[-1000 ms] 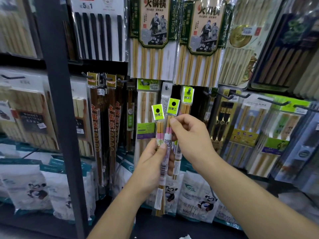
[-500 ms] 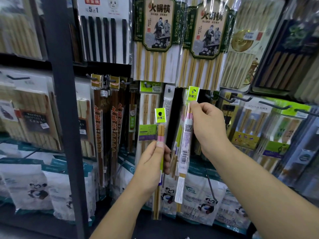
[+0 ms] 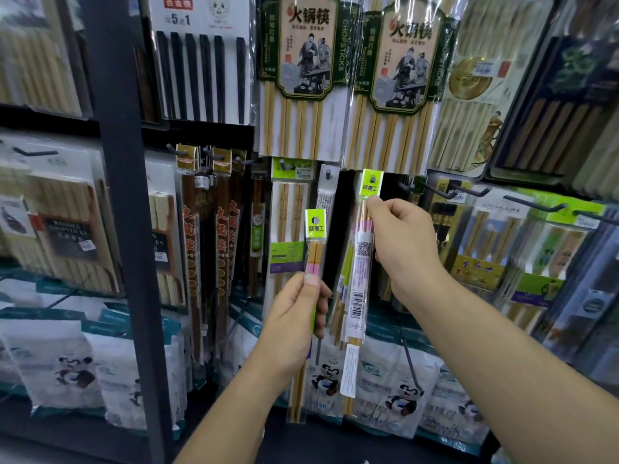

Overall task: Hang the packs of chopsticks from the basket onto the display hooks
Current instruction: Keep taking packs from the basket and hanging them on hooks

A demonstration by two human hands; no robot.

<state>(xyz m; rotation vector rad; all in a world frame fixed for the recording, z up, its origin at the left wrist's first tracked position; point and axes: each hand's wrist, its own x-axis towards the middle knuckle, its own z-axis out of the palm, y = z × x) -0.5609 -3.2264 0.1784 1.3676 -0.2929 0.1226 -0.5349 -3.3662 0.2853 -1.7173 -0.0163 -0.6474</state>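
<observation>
My right hand (image 3: 403,247) pinches a slim chopstick pack (image 3: 361,262) just below its lime-green header card, whose hole sits at a display hook (image 3: 372,178) under the big packs. The pack hangs straight down with its barcode side towards me. Lower and to the left, my left hand (image 3: 294,324) grips a second, similar pack (image 3: 315,242) by its middle, upright, its green header free in front of the rack. The basket is out of view.
Large bamboo chopstick packs (image 3: 303,78) hang above. Dark wooden sets (image 3: 204,229) hang left of a black upright post (image 3: 117,195). Bare hooks (image 3: 532,204) jut out at right over green-labelled packs. Panda-printed bags (image 3: 395,390) line the bottom shelf.
My right hand took one pack out of the bunch and raised it up and right to the hook. The left hand stayed low with the other pack.
</observation>
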